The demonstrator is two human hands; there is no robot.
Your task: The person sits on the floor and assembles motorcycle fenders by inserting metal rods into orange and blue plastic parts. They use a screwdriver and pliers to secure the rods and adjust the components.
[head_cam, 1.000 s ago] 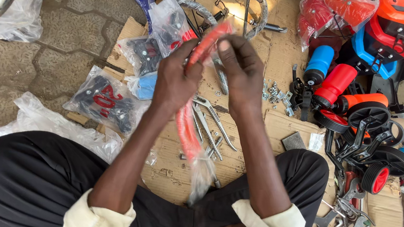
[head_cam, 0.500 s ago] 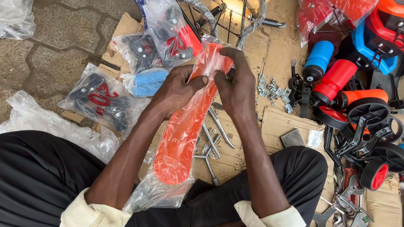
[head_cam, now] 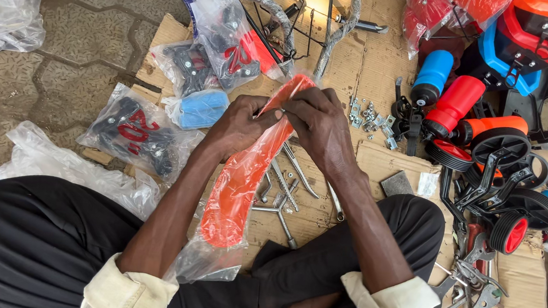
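A long orange plastic part in a clear plastic bag (head_cam: 241, 184) hangs from both hands over my lap. My left hand (head_cam: 240, 126) pinches the bag's upper edge from the left. My right hand (head_cam: 319, 126) grips the same top end from the right, fingers meeting the left hand's. The bag's loose lower end rests on my black trousers. Under the bag, metal wrenches (head_cam: 284, 188) lie on flattened cardboard (head_cam: 374, 70).
Bags of black parts (head_cam: 131, 136) and a blue part (head_cam: 198, 109) lie to the left. Loose bolts (head_cam: 370, 113), blue and red bottles (head_cam: 448, 90), small black-and-red wheels (head_cam: 512, 221) and metal brackets (head_cam: 473, 297) crowd the right. A wire basket frame (head_cam: 300, 4) stands ahead.
The bagged orange part has turned from edge-on to broad side up and dropped lower toward my lap. Both hands have come closer together at its top end.
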